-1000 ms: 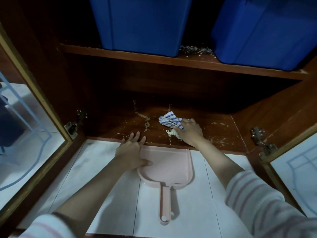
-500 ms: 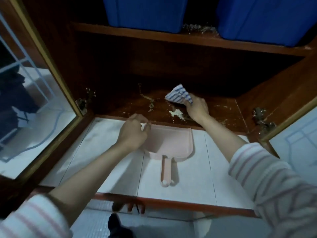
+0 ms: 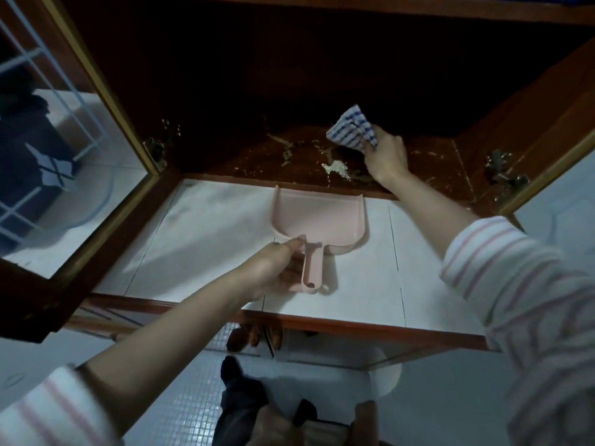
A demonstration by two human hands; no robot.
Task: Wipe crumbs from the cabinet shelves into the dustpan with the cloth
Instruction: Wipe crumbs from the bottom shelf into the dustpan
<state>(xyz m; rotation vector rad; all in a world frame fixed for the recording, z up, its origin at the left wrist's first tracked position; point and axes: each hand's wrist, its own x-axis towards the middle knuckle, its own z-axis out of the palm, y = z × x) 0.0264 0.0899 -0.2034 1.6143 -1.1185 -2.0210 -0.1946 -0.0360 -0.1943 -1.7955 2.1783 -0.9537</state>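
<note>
A pink dustpan point(image 3: 322, 217) lies on the white tiled counter point(image 3: 206, 239), its mouth against the front edge of the dark wooden cabinet shelf point(image 3: 254, 156). My left hand point(image 3: 273, 268) is closed around the dustpan's handle. My right hand point(image 3: 384, 156) rests on the shelf and grips a blue-and-white checked cloth point(image 3: 352, 130), bunched above the fingers. A small pile of pale crumbs point(image 3: 336, 169) sits just left of that hand, near the shelf's front edge. Thinner crumb streaks point(image 3: 285, 149) lie further left.
Glass cabinet doors stand open on the left point(image 3: 64, 175) and on the right point(image 3: 553, 175), with metal hinges point(image 3: 502, 175) at the shelf corners. The underside of an upper shelf point(image 3: 354, 4) spans the top. Below the counter's edge a tiled floor point(image 3: 180, 397) shows.
My left hand has gone from the dustpan's left rim to its handle and closed on it. My right hand with the cloth has lifted slightly back from the crumb pile. The view has tilted down.
</note>
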